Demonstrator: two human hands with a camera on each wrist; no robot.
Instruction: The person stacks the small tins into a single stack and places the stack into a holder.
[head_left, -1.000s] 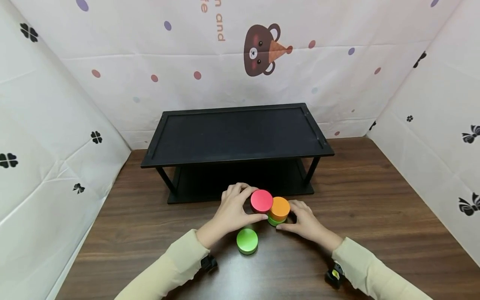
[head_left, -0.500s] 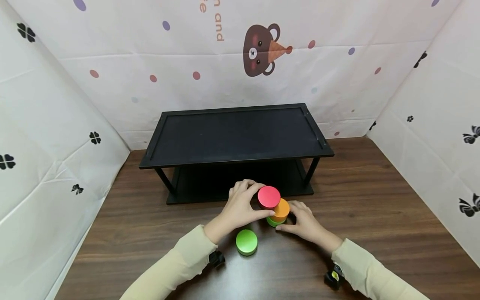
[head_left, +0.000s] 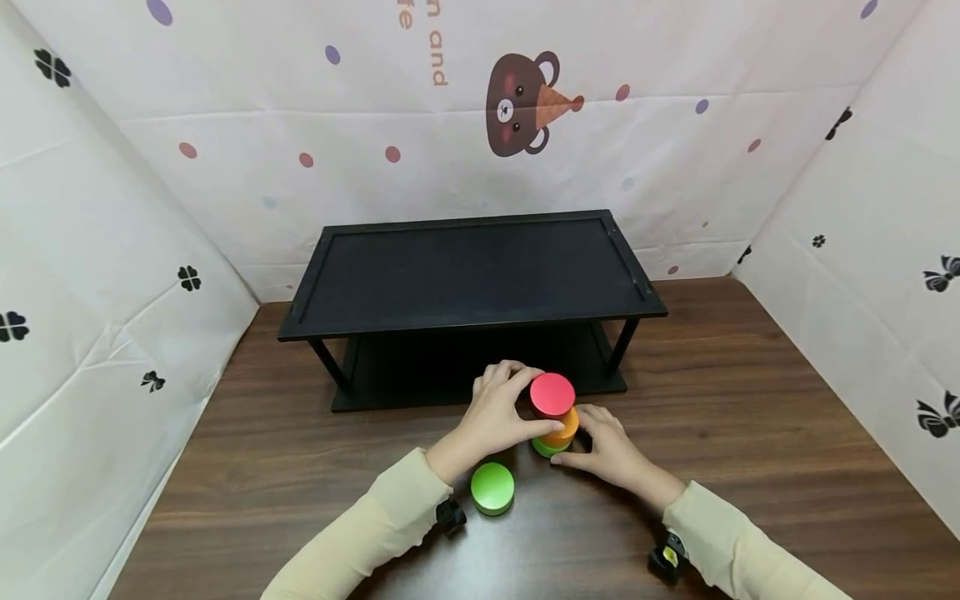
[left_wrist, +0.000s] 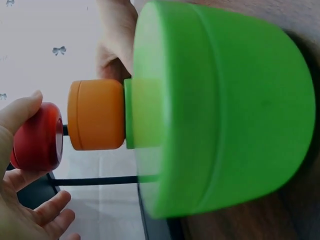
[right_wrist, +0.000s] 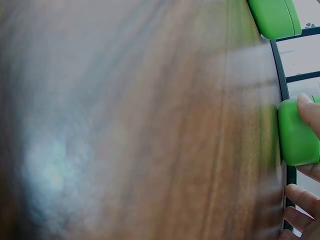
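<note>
We see the left hand [head_left: 498, 412] clamp its grip on the red round wooden block [head_left: 552, 394], now moved right over the orange round block [head_left: 562, 430] | right hand [head_left: 611, 450] pinches the green base block [head_left: 550, 448], lower centre | spare green round block [head_left: 492, 487] on wooden worktop [head_left: 750, 417] | stack nearly aligned.

1. A dark brown wood-grain table [head_left: 750, 433] carries everything.
2. A black two-tier shelf [head_left: 468, 275] stands on the table toward the back, its lower board resting on the wood.
3. A lone green round tin [head_left: 492, 488] sits on the table near the front edge.
4. Just behind it and to the right, another green tin [head_left: 546, 448] rests on the table at the bottom of a stack.
</note>
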